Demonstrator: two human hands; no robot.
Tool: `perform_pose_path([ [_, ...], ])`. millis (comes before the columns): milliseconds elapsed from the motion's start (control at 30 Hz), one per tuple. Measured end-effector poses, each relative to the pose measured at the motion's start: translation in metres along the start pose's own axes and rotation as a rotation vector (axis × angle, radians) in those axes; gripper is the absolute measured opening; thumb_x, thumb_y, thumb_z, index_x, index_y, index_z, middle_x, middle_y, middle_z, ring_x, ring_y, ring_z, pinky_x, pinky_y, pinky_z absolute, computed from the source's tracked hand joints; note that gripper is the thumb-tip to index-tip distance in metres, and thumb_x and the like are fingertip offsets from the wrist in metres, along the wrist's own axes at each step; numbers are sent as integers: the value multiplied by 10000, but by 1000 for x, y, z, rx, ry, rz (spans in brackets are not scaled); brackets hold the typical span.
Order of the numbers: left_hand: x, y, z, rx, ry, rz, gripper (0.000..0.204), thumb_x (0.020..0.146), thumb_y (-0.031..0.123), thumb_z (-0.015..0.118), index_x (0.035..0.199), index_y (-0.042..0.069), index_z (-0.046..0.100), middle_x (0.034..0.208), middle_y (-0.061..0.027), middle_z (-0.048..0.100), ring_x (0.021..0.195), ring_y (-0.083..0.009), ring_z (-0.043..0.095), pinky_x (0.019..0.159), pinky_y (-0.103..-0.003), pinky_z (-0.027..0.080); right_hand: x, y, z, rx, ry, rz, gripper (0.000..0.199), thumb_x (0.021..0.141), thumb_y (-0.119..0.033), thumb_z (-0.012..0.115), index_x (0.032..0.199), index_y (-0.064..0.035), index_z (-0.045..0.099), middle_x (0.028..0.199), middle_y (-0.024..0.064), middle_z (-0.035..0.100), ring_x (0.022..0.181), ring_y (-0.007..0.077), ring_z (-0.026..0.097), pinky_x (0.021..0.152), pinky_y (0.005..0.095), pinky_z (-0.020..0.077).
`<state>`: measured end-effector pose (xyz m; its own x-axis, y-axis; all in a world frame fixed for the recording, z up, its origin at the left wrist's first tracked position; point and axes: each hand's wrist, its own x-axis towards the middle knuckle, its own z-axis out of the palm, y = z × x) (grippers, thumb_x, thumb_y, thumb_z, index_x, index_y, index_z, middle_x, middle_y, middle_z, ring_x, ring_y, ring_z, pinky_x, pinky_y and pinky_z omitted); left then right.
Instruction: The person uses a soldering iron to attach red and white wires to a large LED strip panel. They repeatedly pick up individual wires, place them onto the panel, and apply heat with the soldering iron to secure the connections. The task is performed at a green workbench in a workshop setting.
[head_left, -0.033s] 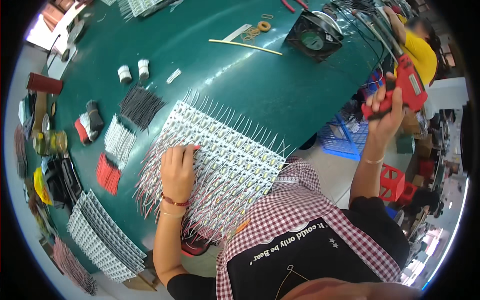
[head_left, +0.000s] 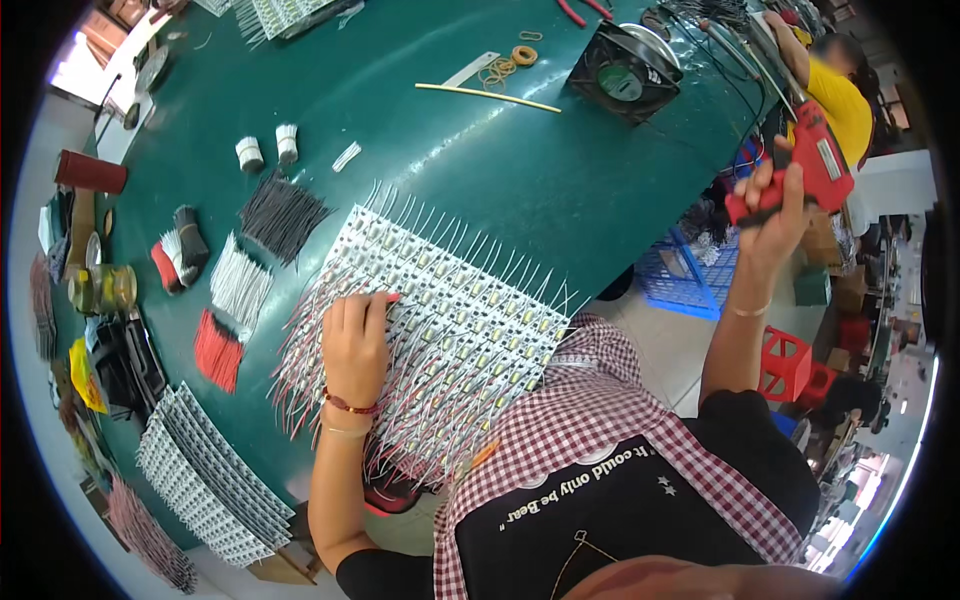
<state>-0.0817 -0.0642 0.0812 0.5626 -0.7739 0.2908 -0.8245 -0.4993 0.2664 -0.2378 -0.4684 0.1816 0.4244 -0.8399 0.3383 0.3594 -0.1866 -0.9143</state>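
While the left hand (head_left: pixel 354 345) rests on the wired panel (head_left: pixel 475 305), the right hand (head_left: pixel 776 232) grips a red tool (head_left: pixel 820 165).
Whether the left pinches anything, I can't tell.

- Grips a red pistol-shaped tool (head_left: pixel 826 165) in the right hand (head_left: pixel 774 208), beside the green table (head_left: pixel 480 155).
- Rests the left hand (head_left: pixel 355 345) on a white panel (head_left: pixel 455 265) bristling with wires.
- Keeps red wires (head_left: pixel 218 350), white wires (head_left: pixel 240 280) and black wires (head_left: pixel 283 215) left of the panel.
- Wears a checked apron (head_left: pixel 560 415).
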Motion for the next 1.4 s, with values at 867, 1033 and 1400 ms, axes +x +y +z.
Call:
perform_pose_path([
  [867, -10, -7, 6, -95, 143, -50, 273, 713, -41, 632, 975, 27, 664, 873, -78, 555, 777, -233, 536, 678, -337, 462, -169, 25, 69, -380, -867, 741, 280, 837, -102, 749, 1078, -18, 635, 859, 0, 645, 709, 57, 578, 612, 231, 472],
  [1033, -9, -6, 3, -98, 155, -42, 266, 715, -22, 636, 978, 14, 653, 875, -83, 554, 785, -238, 536, 686, -340, 463, -171, 24, 75, -437, -907, 723, 290, 822, -104, 765, 1068, -15, 639, 883, 1, 656, 756, 57, 583, 659, 233, 484],
  [1400, -9, -6, 1, -77, 140, -35, 249, 716, 4, 649, 965, 13, 647, 882, -84, 555, 798, -236, 539, 695, -339, 461, -175, 18, 68, -398, -826, 796, 216, 838, -84, 746, 1009, -18, 633, 816, -10, 621, 641, 49, 553, 553, 233, 450],
])
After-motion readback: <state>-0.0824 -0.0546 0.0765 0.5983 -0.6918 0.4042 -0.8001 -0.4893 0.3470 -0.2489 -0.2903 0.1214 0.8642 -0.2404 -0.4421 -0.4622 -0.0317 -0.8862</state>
